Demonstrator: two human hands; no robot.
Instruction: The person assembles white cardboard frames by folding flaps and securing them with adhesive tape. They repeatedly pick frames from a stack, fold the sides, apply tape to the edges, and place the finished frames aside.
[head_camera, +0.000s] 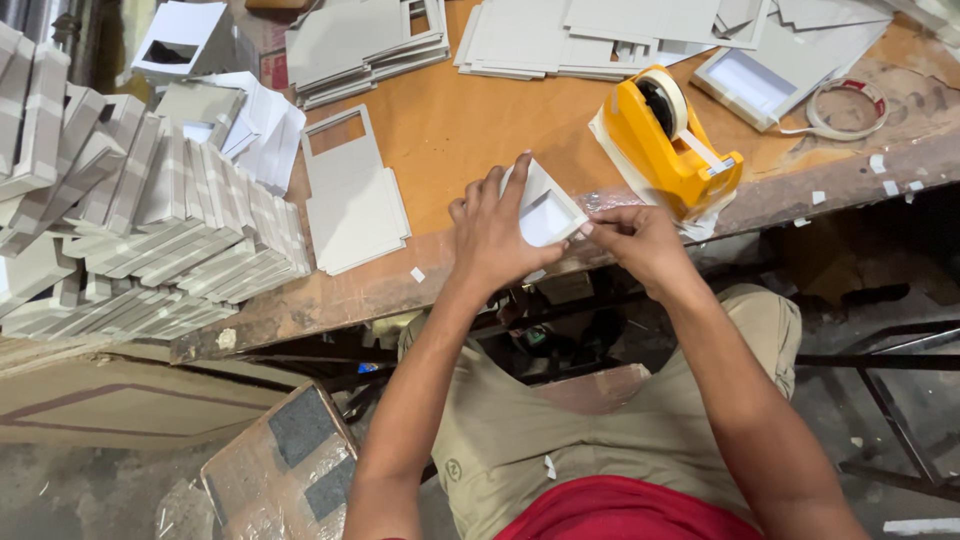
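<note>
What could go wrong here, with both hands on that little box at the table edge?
The box is held past the table edge by the left hand, with the right hand pinching one corner; a slip could drop it to the floor. The dispenser sits close to the right hand and near the edge, so a nudge might tip it off.

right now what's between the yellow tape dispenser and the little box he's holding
In the head view, only a bare strip of table separates the tape dispenser from the small box.
</note>
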